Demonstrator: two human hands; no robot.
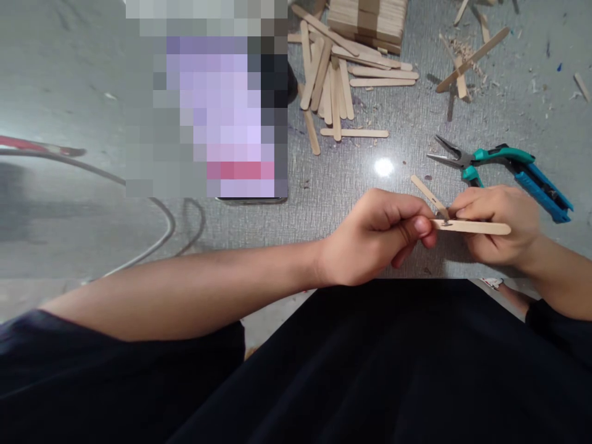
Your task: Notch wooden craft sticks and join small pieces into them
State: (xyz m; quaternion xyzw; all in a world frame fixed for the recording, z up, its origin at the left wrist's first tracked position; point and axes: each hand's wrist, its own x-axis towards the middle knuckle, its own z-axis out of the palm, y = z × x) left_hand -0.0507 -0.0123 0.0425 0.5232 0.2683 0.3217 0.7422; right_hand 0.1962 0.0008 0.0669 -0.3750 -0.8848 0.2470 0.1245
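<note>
My left hand (pixel 379 234) pinches the left end of a flat wooden craft stick (pixel 485 228) between thumb and curled fingers. A second craft stick (pixel 428 192) slants up and left from it, with a small slit in its face. Where the two meet there is a small dark mark or bit of metal, too small to name. Behind the level stick, my right hand (pixel 502 222) is closed, its fingertips at the joint; its grip is partly hidden. Long-nose pliers (pixel 504 154) with teal and blue handles lie open just beyond my right hand.
Loose craft sticks (pixel 333 80) lie in a heap beside a bundled stack (pixel 367 21). Two crossed sticks (pixel 472 61) lie among wood shavings at the back right. At left are a grey cable (pixel 161 209), a red-handled tool (pixel 41 147) and a blurred-out object (pixel 226 111).
</note>
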